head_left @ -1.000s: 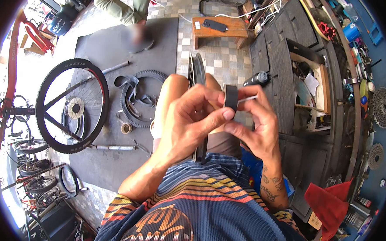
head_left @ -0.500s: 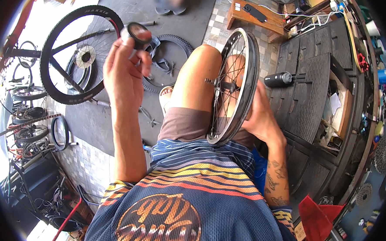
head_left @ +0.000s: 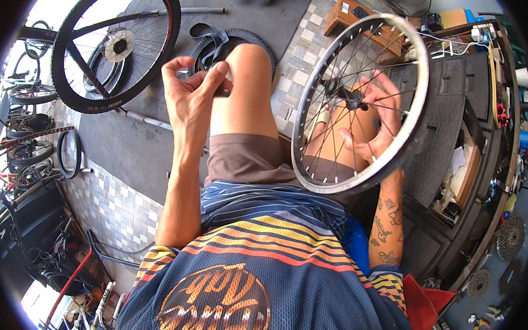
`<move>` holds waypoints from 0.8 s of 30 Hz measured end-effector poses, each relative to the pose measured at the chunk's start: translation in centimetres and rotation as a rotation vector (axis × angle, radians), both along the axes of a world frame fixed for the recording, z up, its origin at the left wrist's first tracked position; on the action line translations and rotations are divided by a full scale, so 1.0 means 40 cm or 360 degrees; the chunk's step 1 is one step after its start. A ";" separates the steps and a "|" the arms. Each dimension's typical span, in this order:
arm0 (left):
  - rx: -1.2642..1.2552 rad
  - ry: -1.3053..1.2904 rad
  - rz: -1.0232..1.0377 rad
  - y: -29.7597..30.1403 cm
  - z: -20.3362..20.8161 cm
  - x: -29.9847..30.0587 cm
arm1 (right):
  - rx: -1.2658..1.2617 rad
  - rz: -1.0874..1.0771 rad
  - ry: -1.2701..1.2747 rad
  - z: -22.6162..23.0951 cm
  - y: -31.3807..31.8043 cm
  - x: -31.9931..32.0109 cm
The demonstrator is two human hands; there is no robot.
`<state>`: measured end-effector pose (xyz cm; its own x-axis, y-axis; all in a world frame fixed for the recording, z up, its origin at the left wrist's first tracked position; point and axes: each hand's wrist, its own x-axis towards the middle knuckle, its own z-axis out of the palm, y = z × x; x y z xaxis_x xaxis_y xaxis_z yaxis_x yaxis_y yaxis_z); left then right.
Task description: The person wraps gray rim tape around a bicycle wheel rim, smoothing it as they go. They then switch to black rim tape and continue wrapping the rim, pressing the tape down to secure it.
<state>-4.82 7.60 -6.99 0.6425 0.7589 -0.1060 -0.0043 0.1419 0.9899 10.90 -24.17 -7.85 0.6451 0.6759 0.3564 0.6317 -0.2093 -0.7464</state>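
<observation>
I sit with a silver spoked wheel (head_left: 420,107), bare of any tyre, standing tilted on my right thigh. My right hand (head_left: 378,128) is behind the spokes and grips the wheel at its hub (head_left: 346,94). My left hand (head_left: 190,98) is raised over my left knee. Its fingertips are pinched on a thin black rubber strip (head_left: 210,38), which loops up above the hand. How much of the strip hangs free is hard to tell against the dark tyre behind it.
A large black wheel with a tyre (head_left: 76,98) lies on the dark mat at the left. A knobbly tyre (head_left: 265,45) lies beyond my knee, beside a metal tube (head_left: 153,122). A wooden stool (head_left: 346,17) stands ahead, with a dark cluttered workbench (head_left: 450,139) and cogs (head_left: 511,229) to the right.
The wheel has turned from edge-on to face me and my right hand now shows behind its spokes. My left hand has come down and nearer with the strip.
</observation>
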 end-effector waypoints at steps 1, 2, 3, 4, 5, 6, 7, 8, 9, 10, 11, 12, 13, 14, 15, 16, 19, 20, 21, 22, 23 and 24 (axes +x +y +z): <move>0.0120 0.0033 -0.0033 -0.001 0.001 0.003 | -0.0025 -0.0009 -0.0051 0.024 -0.004 0.008; 0.0115 0.0045 -0.0088 -0.002 0.000 0.007 | -0.0041 0.0004 -0.0142 0.045 -0.006 0.019; 0.0134 0.0023 -0.0180 -0.002 -0.001 0.012 | -0.0040 0.0011 -0.0164 0.065 -0.007 0.026; 0.0141 0.0022 -0.0237 -0.003 -0.003 0.014 | -0.0060 0.0002 -0.0173 0.083 -0.007 0.031; 0.0256 0.0006 -0.0260 -0.010 -0.009 0.020 | -0.0094 -0.0016 -0.0227 0.099 -0.007 0.034; 0.0390 0.0127 -0.0294 -0.014 -0.012 0.019 | -0.0131 -0.0014 -0.0307 0.113 -0.006 0.034; 0.0266 0.0119 -0.0336 -0.020 -0.016 0.020 | -0.0103 -0.0027 -0.0360 0.124 -0.006 0.031; 0.0125 0.0160 -0.0371 -0.026 -0.020 0.020 | -0.0098 -0.0062 -0.0396 0.135 -0.006 0.027; 0.0175 0.0140 -0.0391 -0.033 -0.024 0.021 | -0.0087 -0.0015 -0.0415 0.142 -0.005 0.023; 0.0212 0.0150 -0.0396 -0.042 -0.027 0.022 | -0.0084 0.0023 -0.0427 0.150 -0.005 0.020; 0.0201 0.0103 -0.0468 -0.048 -0.028 0.024 | -0.0072 0.0005 -0.0444 0.156 -0.005 0.014; 0.0165 0.0074 -0.0502 -0.055 -0.028 0.028 | -0.0081 0.0024 -0.0459 0.162 -0.007 0.011; 0.0227 0.0059 -0.0575 -0.060 -0.024 0.030 | -0.0103 0.0034 -0.0469 0.167 -0.008 0.007; 0.0275 0.0045 -0.0654 -0.064 -0.020 0.035 | -0.0114 0.0027 -0.0466 0.172 -0.011 0.007; 0.0263 0.0059 -0.0679 -0.069 -0.014 0.041 | -0.0035 0.0017 -0.0465 0.175 -0.012 0.005; 0.0245 0.0063 -0.0697 -0.074 -0.008 0.048 | -0.0008 0.0046 -0.0389 0.178 -0.015 0.007; 0.0319 0.0027 -0.0734 -0.093 0.012 0.073 | 0.0106 0.0094 -0.0103 0.185 -0.033 0.013; 0.0364 0.0012 -0.0745 -0.100 0.019 0.079 | 0.0182 0.0089 0.0118 0.188 -0.042 0.018; 0.0251 -0.0016 -0.0712 -0.109 0.024 0.084 | 0.0257 0.0095 0.0314 0.188 -0.050 0.022; 0.0252 -0.0024 -0.0725 -0.115 0.030 0.089 | 0.0349 0.0074 0.0522 0.191 -0.061 0.028; 0.0253 -0.0028 -0.0738 -0.118 0.034 0.091 | 0.0416 0.0024 0.0720 0.186 -0.068 0.027; 0.0257 -0.0037 -0.0745 -0.121 0.038 0.093 | 0.0470 0.0032 0.0837 0.185 -0.078 0.030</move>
<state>-1.10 2.78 -5.48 0.9192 0.3936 0.0074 0.0010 -0.0210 0.9998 12.11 -27.28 -0.43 0.7740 0.6107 0.1673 0.1636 0.0624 -0.9845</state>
